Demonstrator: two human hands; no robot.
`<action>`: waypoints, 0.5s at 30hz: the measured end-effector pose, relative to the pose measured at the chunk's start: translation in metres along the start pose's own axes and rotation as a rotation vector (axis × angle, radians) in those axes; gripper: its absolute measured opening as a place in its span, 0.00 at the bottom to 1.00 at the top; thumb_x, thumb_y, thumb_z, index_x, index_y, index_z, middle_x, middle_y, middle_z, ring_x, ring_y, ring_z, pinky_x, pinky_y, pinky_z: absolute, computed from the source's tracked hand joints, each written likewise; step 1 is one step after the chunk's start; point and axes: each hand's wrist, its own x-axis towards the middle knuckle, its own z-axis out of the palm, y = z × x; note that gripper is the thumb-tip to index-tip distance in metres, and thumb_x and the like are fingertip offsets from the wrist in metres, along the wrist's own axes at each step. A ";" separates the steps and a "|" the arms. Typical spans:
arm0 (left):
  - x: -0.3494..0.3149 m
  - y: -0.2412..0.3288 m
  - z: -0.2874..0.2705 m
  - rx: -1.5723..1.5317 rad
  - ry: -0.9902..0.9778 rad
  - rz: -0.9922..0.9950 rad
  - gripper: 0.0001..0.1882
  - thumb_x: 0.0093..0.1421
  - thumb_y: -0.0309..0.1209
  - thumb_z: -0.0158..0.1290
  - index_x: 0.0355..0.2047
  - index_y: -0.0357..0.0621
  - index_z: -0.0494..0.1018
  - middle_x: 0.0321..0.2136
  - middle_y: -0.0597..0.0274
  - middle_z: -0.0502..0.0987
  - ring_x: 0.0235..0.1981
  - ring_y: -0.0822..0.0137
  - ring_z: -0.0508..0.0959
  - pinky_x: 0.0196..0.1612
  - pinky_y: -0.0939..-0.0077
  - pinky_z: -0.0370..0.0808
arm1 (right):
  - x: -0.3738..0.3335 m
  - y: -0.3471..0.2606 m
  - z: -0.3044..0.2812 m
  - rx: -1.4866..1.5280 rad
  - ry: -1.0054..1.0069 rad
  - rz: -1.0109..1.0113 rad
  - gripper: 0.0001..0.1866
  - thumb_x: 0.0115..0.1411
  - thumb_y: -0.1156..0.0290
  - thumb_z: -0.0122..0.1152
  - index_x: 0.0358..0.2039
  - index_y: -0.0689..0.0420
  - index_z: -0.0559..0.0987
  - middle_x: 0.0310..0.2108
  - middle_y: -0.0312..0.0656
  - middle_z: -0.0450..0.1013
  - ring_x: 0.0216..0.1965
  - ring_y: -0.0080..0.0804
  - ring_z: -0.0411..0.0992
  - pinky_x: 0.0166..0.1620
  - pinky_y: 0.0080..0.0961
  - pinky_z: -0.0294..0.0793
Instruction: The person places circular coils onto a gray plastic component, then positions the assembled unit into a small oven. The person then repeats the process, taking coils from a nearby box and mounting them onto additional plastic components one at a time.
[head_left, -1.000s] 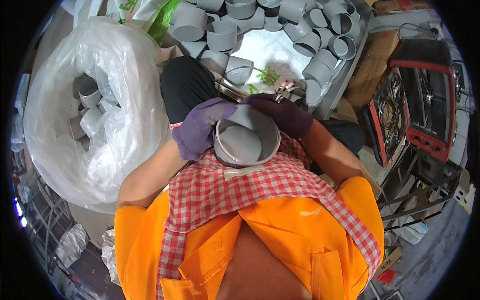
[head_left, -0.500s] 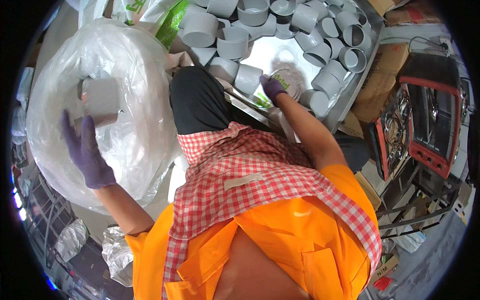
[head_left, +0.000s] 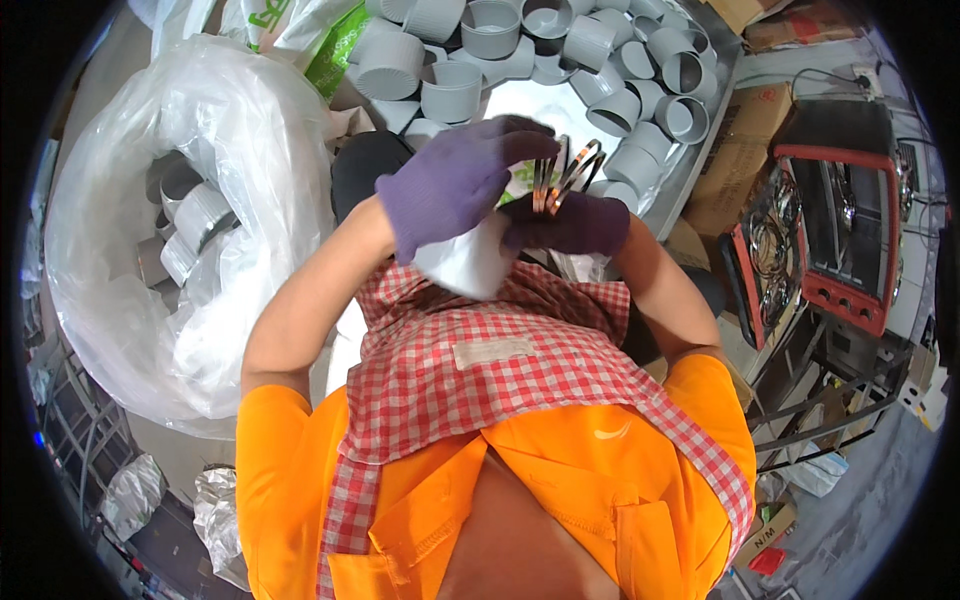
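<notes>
Both hands wear purple gloves and meet in front of my lap. My right hand [head_left: 572,222] is closed around several thin shiny black and copper-coloured hoops [head_left: 565,178], which stand up from its fingers. Its fingertips also touch a pale grey cup [head_left: 465,262], smeared by motion, just below the hands. Over that cup reaches my left hand [head_left: 455,182], fingers stretched toward the hoops and somewhat apart; its thumb is hidden. Whether the left hand also supports the cup I cannot make out.
A metal tray [head_left: 722,120] beyond my hands holds many ribbed grey cups [head_left: 390,68]. At left a large clear plastic bag [head_left: 95,270] contains more grey cups [head_left: 203,215]. A red-framed oven [head_left: 848,235] and a cardboard box [head_left: 738,140] stand at right.
My left hand has come from the plastic bag to the middle, leaving grey cups inside. The right hand has drawn back from the tray toward my lap; the hoops and a cup now show there.
</notes>
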 end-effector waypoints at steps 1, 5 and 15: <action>0.004 0.001 0.005 -0.029 -0.102 -0.071 0.14 0.51 0.23 0.48 0.40 0.39 0.71 0.36 0.51 0.74 0.39 0.52 0.74 0.42 0.65 0.71 | -0.006 -0.008 0.009 -0.024 0.008 0.033 0.17 0.59 0.67 0.54 0.46 0.63 0.70 0.39 0.43 0.71 0.41 0.24 0.68 0.44 0.22 0.69; -0.010 0.012 0.013 0.179 -0.054 -0.176 0.15 0.50 0.23 0.48 0.40 0.39 0.71 0.35 0.52 0.75 0.36 0.55 0.75 0.41 0.66 0.72 | -0.026 0.002 0.022 0.026 0.004 -0.156 0.19 0.59 0.68 0.53 0.49 0.64 0.68 0.36 0.42 0.73 0.35 0.24 0.70 0.38 0.22 0.71; -0.085 0.018 0.009 -0.296 -0.176 -0.252 0.13 0.55 0.29 0.50 0.39 0.35 0.72 0.32 0.49 0.74 0.33 0.54 0.74 0.38 0.68 0.70 | -0.032 -0.002 0.079 -0.312 0.480 -0.127 0.17 0.58 0.66 0.49 0.45 0.64 0.71 0.37 0.51 0.73 0.38 0.39 0.73 0.43 0.29 0.71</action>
